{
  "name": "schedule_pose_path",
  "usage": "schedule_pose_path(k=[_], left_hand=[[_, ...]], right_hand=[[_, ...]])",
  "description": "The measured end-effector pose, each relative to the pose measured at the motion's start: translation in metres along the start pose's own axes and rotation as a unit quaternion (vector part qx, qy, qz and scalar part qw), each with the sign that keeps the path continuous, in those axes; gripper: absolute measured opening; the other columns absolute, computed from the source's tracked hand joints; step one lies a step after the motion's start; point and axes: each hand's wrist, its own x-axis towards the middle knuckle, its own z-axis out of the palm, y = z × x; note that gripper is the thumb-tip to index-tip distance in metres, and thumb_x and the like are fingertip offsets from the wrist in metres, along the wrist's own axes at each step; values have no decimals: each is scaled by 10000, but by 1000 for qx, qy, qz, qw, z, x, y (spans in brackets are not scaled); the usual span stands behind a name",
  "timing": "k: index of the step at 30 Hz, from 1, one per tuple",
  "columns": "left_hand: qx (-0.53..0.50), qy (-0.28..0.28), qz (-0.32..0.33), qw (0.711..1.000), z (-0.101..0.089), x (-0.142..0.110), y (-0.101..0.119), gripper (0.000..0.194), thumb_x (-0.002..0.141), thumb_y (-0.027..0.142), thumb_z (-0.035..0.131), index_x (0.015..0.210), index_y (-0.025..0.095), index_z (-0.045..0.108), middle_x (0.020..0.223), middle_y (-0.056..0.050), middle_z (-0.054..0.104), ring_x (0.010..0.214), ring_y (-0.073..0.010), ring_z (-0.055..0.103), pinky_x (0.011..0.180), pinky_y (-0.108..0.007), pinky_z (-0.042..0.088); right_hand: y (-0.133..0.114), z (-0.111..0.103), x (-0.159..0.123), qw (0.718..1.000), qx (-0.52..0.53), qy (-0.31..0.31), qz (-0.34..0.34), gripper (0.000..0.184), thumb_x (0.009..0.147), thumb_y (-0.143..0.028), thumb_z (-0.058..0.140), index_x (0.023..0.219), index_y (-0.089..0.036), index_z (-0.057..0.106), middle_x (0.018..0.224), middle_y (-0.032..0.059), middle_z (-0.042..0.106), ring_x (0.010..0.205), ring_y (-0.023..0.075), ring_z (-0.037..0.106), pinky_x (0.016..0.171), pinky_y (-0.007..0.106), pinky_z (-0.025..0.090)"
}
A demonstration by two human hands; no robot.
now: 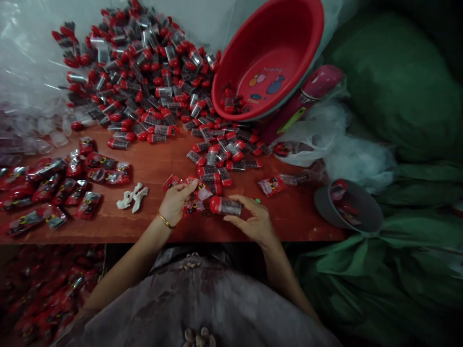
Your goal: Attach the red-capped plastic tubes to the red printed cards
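In the middle of the table's front part, my right hand (256,220) grips a small clear tube with a rounded red cap (230,206) between thumb and fingers. The tube lies level, its red end pointing left. Just left of it, my left hand (175,205) pinches a red printed plastic wrapper (203,192); its far edge blends with the red pieces behind. Another printed wrapper (172,181) lies by the left fingertips. Beyond both hands, several red-capped tubes (209,171) are spread close together.
A large heap of red-capped tubes (144,72) fills the back. A red basin (275,43) leans at the back right, near a magenta flask (321,82). Wrapped tubes (47,185) lie left, near white finger cots (132,197). A grey bowl (325,205) stands right.
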Motion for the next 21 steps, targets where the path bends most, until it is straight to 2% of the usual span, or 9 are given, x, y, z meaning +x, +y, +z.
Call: schedule_pose_path(k=[4,9,15,19,21], left_hand=[[6,-16,-2,1000,0,-4,-2,378,457,395,843,616,130,625,588,1,650,491,-91,571,499,-216,473],[12,-26,-5,1000,-1,-8,-2,402,427,398,853,626,122,638,599,-15,665,481,-93,575,481,-208,474],[2,-31,32,999,4,-11,-4,449,371,422,860,628,121,647,583,1,656,466,-86,562,484,-204,468],[-31,-40,56,997,9,-11,-12,446,418,406,854,716,125,679,648,-13,687,510,-101,591,538,-228,494],[-37,-48,72,996,10,-12,-16,418,438,386,853,713,126,677,649,-7,686,528,-103,596,575,-243,509]], right_hand=[[-14,2,-4,1000,23,-1,-14,415,715,-462,692,1068,-252,631,970,40,707,864,219,666,801,340,521],[-15,8,-2,999,20,26,-2,374,729,-389,700,1064,-242,626,968,37,702,867,206,664,811,329,522],[-15,23,-5,997,31,76,-6,367,728,-347,708,1061,-224,614,977,39,702,880,193,662,816,315,526],[-17,35,-6,992,34,119,38,355,736,-336,698,1054,-202,611,956,49,700,856,190,661,792,313,530],[-18,37,-5,991,33,129,33,346,742,-332,693,1049,-198,609,941,48,700,843,186,661,775,305,532]])
